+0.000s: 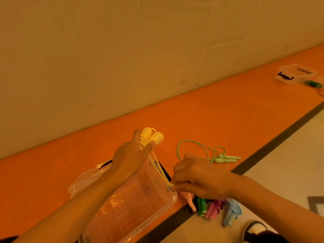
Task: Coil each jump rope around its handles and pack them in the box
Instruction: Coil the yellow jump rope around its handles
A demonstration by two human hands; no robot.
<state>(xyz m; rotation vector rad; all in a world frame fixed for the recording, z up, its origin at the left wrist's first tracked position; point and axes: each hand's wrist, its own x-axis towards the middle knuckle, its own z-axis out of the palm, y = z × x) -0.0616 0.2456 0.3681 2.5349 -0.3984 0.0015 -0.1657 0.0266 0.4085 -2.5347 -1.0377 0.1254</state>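
My left hand (pixel 130 156) grips the two yellow handles (pixel 152 136) of a yellow jump rope, with several turns of cord wound round them. The loose yellow cord (pixel 158 170) runs down to my right hand (pixel 198 178), which pinches it just above the clear plastic box (pixel 133 207). The box stands open on the orange floor below both hands. A light green jump rope (pixel 226 157) lies uncoiled on the floor beyond my right hand. Coiled pink (pixel 189 200), green (pixel 201 206), magenta (pixel 214 209) and blue (pixel 232 211) ropes lie beside the box under my right wrist.
The box's clear lid (pixel 87 176) lies on the floor to the left of the box. A second clear box (pixel 296 73) with a green rope (pixel 313 83) beside it stands far right by the wall. A dark stripe (pixel 280 137) separates orange floor from pale floor. A shoe (pixel 255 228) shows at the bottom right.
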